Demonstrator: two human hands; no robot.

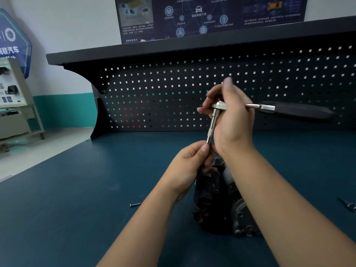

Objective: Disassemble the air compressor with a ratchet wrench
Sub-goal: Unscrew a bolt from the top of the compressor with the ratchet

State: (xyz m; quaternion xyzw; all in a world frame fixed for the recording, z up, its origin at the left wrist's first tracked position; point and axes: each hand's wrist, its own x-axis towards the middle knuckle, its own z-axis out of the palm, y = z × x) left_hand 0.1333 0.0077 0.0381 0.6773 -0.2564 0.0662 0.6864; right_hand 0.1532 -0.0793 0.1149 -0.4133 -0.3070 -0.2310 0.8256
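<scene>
Nearest me, between the forearms, the dark, blocky air compressor (213, 197) lies on its side on the blue-green matte worktop (67, 218), with a grey cast-metal end plate facing lower right. My guess: heavy, rigid, and it won't slide easily on this mat. I'd brace it on the black body, not on the bolt-studded plate, whose bosses look like poor purchase. The casing is grimy and partly hidden by the arms, so I can't count the bolts.

One small dark screw (135, 204) lies loose on the mat, left of the compressor and apart from it. A small metal piece (348, 206) sits at the right edge; too cut off to name.

Just above the compressor, the left hand (189, 162) pinches the lower tip of the slim, knurled chrome extension bar (212, 126) between thumb and fingers. The bar is stiff steel and probably slick; the knurling is where to grip it.

The right hand (229, 116) is curled round the head of the chrome ratchet wrench (269, 108), whose black rubber handle sticks out to the right with nothing holding it. One finger points up, blurred.

Behind is a black perforated pegboard (173, 89), and above it a dark-blue printed poster (202, 16).
</scene>
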